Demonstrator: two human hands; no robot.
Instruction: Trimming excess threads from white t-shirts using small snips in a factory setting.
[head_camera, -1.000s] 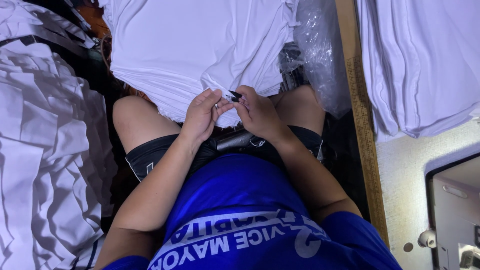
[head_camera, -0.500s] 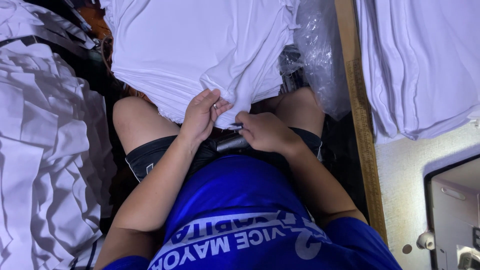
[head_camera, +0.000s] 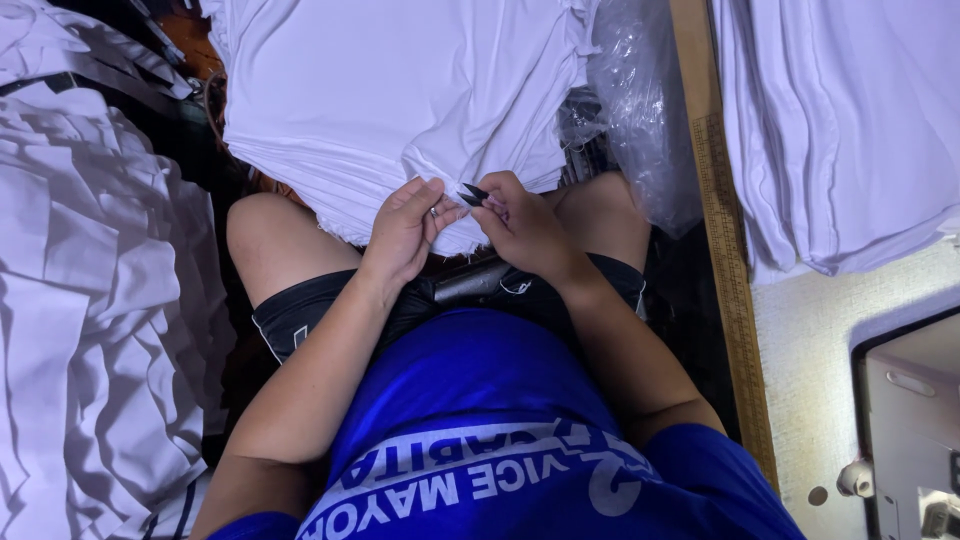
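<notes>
Head view, the only one: person seated, knees apart, a stack of white garments (head_camera: 400, 100) draped over the lap and hanging toward the body. Left hand (head_camera: 405, 230) is closed on the lower hem of the top white piece, thumb and fingers pinching the cloth edge where it bunches between the two hands. Right hand (head_camera: 520, 225) is curled shut around a small dark thread snipper (head_camera: 472, 193), its pointed tips sticking out toward the left hand and sitting just beside the pinched hem; whether the blades touch the fabric cannot be told. A ring shows on one left finger. Judgement on handling: the cloth looks thin, soft and light, with no stiffness of its own, so it will sag and slide off the pile unless held taut; the sensible hold is right at the hem, close to the point being trimmed, as the left hand has it. The snipper looks small and rigid, held in the palm with the tips free. Surroundings: crumpled white fabric (head_camera: 90, 300) heaped at the person's left, a clear plastic bag (head_camera: 640, 110) by the right knee, a wooden ruler (head_camera: 720, 220) along a table edge, more folded white pieces (head_camera: 840, 130) on that table, and part of a sewing machine (head_camera: 910, 430) at lower right.
</notes>
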